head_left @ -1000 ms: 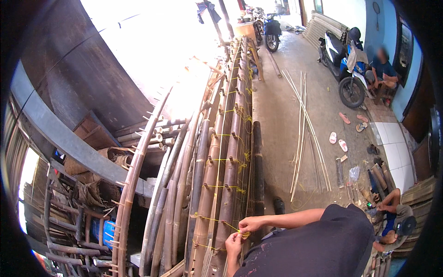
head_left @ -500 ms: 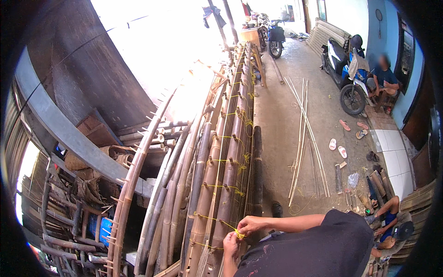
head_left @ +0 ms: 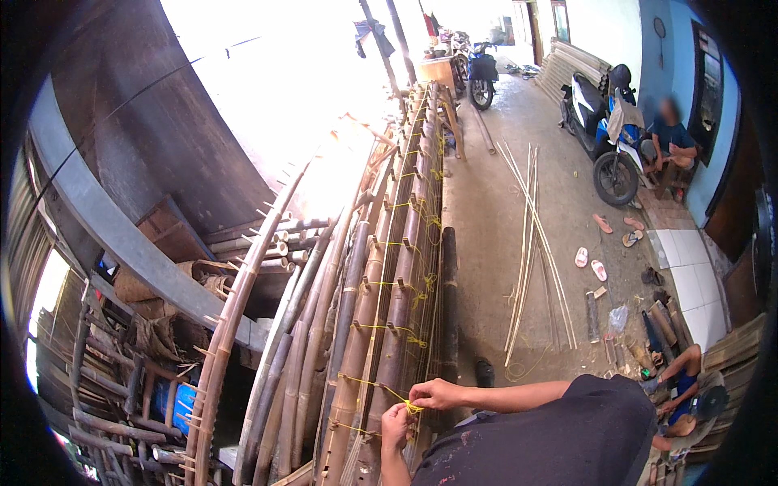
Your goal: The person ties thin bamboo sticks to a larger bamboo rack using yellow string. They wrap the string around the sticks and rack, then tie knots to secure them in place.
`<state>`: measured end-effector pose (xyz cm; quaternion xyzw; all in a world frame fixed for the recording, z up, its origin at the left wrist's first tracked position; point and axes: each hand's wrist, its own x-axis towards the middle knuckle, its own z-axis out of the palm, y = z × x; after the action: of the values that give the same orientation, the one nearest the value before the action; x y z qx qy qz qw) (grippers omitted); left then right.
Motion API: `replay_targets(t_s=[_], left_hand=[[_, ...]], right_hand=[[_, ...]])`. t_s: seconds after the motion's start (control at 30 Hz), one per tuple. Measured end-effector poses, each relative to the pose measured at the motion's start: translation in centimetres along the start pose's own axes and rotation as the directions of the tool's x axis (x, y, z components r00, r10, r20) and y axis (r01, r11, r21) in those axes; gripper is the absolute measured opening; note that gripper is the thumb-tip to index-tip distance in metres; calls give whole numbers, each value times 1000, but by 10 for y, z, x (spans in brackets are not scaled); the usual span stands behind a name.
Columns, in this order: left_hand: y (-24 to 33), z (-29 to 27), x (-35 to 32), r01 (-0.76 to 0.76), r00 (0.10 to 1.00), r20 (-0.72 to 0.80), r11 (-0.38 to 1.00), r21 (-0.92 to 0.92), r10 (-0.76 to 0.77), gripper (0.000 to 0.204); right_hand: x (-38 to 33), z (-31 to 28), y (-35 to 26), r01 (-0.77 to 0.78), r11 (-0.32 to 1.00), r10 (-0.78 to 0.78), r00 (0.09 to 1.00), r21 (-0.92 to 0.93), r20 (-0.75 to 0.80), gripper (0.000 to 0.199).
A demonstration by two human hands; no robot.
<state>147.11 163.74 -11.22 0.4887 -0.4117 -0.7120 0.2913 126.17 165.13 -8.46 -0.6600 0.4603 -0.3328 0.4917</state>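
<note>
Close together at the side of a long bamboo pole (head_left: 399, 308), my two hands pinch a thin yellow cord (head_left: 414, 407). My left hand (head_left: 395, 426) is lower, its fingers closed at the bunched part of the cord. My right hand (head_left: 435, 394) grips it from above, thumb and fingertips pressed together. From the fingers the cord runs left across a neighbouring bamboo pole (head_left: 352, 364). Both poles carry rows of short pegs, and more yellow ties cross between them farther off. The exact shape of the knot or loop is too small to make out.
More bamboo poles (head_left: 284, 389) lie to the left, beside a curved pegged pole (head_left: 235, 324). Thin split strips (head_left: 528, 251) rest on the floor at right, near sandals (head_left: 598, 270) and a parked motorbike (head_left: 614, 174). Two people (head_left: 673, 150) sit at the right.
Both hands have shifted slightly left with the yellow cord still pinched between them. The view has moved a little; the poles stay in place.
</note>
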Motion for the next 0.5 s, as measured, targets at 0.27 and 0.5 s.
replay_targets(t_s=[0.27,0.5], left_hand=[[9,4,-2,-3,1000,-26,996,-94,0,14],[13,9,-2,-86,996,-34,996,-5,85,14]], right_hand=[[3,-4,0,204,967,-207,978,-152,1,25],[11,-13,-5,205,971,-199,978,-126,54,20]])
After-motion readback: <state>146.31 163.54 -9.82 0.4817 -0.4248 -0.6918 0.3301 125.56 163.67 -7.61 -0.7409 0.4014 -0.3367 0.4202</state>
